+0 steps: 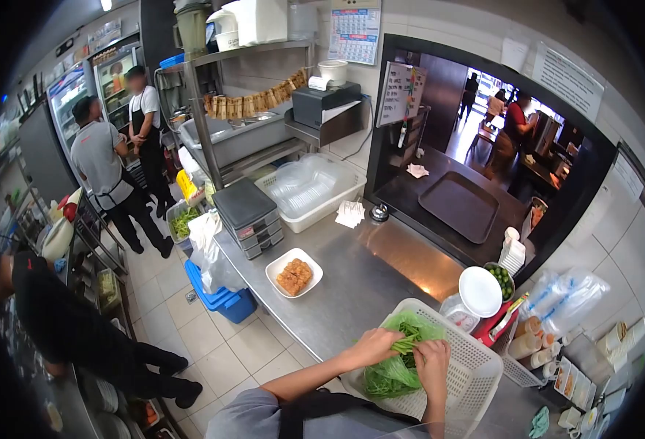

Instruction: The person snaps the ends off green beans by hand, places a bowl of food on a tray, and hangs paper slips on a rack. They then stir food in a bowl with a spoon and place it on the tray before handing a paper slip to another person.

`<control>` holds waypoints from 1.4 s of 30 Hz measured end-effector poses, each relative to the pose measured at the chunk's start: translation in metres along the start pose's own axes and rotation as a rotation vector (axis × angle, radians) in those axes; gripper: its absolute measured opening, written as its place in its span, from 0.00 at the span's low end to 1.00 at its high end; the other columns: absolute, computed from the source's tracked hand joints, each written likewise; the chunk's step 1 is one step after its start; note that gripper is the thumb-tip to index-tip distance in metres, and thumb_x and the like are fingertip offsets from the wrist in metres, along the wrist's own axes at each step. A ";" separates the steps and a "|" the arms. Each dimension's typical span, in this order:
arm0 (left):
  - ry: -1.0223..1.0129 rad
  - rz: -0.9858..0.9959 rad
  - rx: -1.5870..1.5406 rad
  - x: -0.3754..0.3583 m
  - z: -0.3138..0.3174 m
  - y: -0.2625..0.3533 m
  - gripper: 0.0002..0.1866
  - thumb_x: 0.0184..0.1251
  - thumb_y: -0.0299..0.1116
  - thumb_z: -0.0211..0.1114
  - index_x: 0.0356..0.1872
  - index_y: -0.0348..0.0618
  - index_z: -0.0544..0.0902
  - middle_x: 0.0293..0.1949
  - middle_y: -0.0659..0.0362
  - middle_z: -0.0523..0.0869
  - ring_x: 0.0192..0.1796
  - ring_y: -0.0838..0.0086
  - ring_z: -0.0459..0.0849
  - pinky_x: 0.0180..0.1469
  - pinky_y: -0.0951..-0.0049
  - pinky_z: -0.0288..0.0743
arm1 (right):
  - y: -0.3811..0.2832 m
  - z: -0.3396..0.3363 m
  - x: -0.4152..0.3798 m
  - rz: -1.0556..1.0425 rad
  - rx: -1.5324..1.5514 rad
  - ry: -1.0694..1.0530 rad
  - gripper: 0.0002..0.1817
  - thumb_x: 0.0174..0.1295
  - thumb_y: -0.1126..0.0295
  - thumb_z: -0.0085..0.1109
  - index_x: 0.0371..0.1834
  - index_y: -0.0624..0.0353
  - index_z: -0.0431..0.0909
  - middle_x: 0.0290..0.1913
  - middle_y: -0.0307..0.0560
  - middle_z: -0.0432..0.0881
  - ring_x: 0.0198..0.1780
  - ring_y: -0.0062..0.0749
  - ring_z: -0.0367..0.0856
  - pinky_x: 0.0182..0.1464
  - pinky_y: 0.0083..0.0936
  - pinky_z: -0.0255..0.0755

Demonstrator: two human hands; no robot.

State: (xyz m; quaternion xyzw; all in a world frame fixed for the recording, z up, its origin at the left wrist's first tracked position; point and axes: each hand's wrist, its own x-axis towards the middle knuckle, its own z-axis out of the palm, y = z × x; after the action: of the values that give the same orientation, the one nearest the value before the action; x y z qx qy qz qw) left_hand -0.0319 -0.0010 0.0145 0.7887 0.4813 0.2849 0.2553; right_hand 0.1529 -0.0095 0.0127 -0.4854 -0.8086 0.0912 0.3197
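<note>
Head view: fingers (pixel 432 350) hold greens (pixel 406 343); whiteboard (pixel 401 93) writing illegible.

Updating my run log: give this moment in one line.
left hand: holding green leafy stems; right hand: at stems; light-green plastic bag: inside white perforated plastic basket

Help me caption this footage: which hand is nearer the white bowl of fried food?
Left. The left hand is on the bowl side of the greens; the right hand is beyond, farther from it.

Writing marks the calendar (pixel 354 35), whiteboard (pixel 401 95) and wall notice (pixel 568 82) — all too small to read.
</note>
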 end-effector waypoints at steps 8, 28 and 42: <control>0.042 0.049 -0.032 -0.001 -0.002 -0.005 0.17 0.49 0.30 0.68 0.42 0.40 0.79 0.37 0.50 0.83 0.41 0.50 0.80 0.40 0.56 0.75 | -0.009 -0.017 0.005 0.191 0.182 0.015 0.06 0.45 0.73 0.67 0.23 0.61 0.78 0.26 0.45 0.78 0.36 0.35 0.76 0.50 0.29 0.62; -0.519 -0.389 -2.058 -0.008 0.007 -0.033 0.09 0.71 0.39 0.54 0.30 0.50 0.68 0.18 0.71 0.62 0.21 0.87 0.60 0.21 0.88 0.56 | 0.004 -0.011 0.016 0.194 0.175 -0.153 0.11 0.54 0.66 0.64 0.24 0.63 0.79 0.31 0.44 0.77 0.39 0.37 0.73 0.54 0.37 0.60; -0.901 -0.274 -1.415 -0.044 0.016 0.004 0.09 0.57 0.29 0.68 0.29 0.43 0.74 0.27 0.62 0.74 0.24 0.82 0.71 0.24 0.81 0.65 | -0.030 0.014 -0.030 0.316 1.407 -0.717 0.28 0.62 0.46 0.51 0.46 0.64 0.77 0.64 0.58 0.66 0.69 0.45 0.57 0.68 0.43 0.51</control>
State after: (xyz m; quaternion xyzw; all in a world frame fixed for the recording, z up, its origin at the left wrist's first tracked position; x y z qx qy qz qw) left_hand -0.0345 -0.0447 -0.0033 0.4161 0.1332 0.1442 0.8879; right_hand 0.1325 -0.0476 0.0031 -0.2201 -0.5369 0.7736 0.2547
